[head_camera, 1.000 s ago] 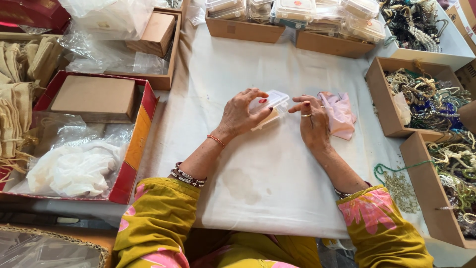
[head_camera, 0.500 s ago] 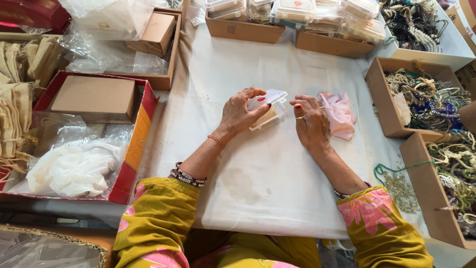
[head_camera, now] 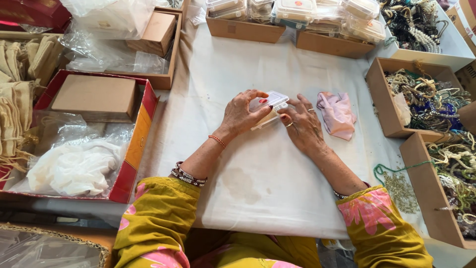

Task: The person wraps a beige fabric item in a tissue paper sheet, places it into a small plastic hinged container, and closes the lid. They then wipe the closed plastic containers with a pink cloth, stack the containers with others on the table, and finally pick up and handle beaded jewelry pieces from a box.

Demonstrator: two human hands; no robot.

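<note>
At the middle of the white-covered surface, both hands meet on a small clear plastic box with a flat lid. The left hand curls over its near side, fingers pinching the edge, and the right hand rests against its right end with fingers pressed close on the corner. The lid looks seated or nearly so, so the box seems close to shut; whether it is snapped fully I cannot tell. A pink cloth pouch lies just beside the right hand, loose on the surface, not yet joined with the box.

Room is good toward the person: the cloth between the hands and the near edge lies bare apart from faint stains. Farther off it tightens. A row of cardboard trays with stacked clear boxes lines the far edge, trays of beaded necklaces crowd the right, and a red-sided carton with bags closes the left.
</note>
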